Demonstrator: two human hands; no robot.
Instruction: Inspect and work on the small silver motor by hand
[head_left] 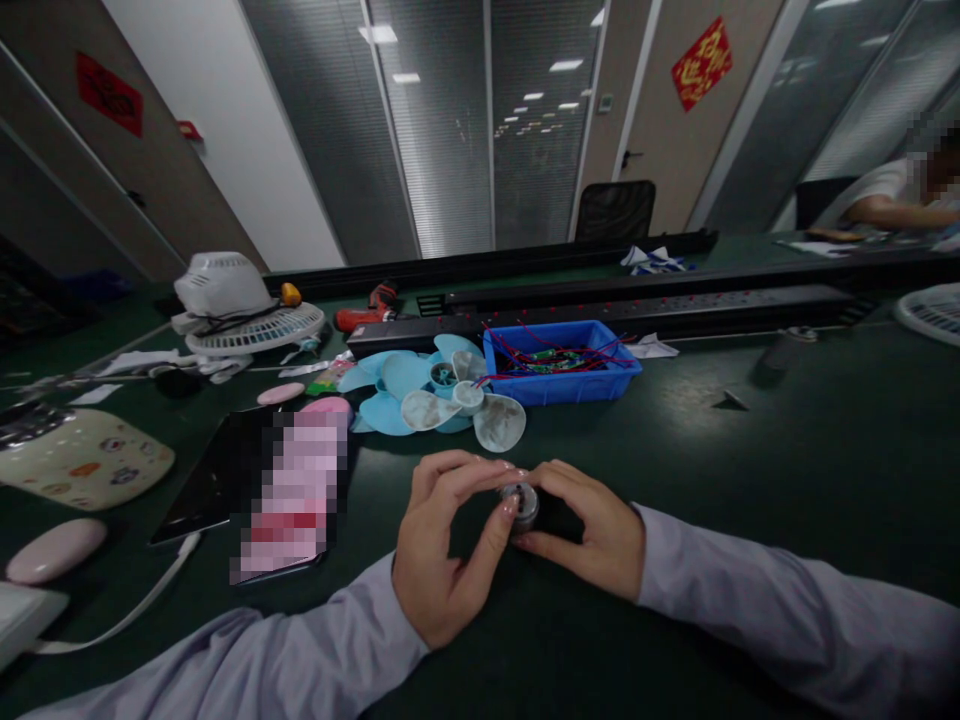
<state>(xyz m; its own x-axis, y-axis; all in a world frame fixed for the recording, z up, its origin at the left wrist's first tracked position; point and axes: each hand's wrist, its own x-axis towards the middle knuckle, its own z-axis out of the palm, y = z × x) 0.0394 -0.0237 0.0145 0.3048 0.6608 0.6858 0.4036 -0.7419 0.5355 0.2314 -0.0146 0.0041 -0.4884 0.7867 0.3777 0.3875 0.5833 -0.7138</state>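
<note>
A small silver motor (523,507), round and short, stands near the front middle of the green table between both hands. My left hand (454,535) curves around its left side, with the thumb and fingertips on its top and rim. On the other side my right hand (589,525) grips it, thumb low and fingers near the top edge. The fingers hide part of the motor's side. Just beyond the hands lie a grey fan blade (499,422) and several light blue fan blades (409,376), overlapping in a pile.
A blue bin (574,385) holds wires and green circuit boards. Left are a phone (296,490), a tablet (217,470) and a white fan (225,290). An orange-red power drill (367,312) lies behind. A metal cylinder (784,350) stands right. A person (885,200) sits far right.
</note>
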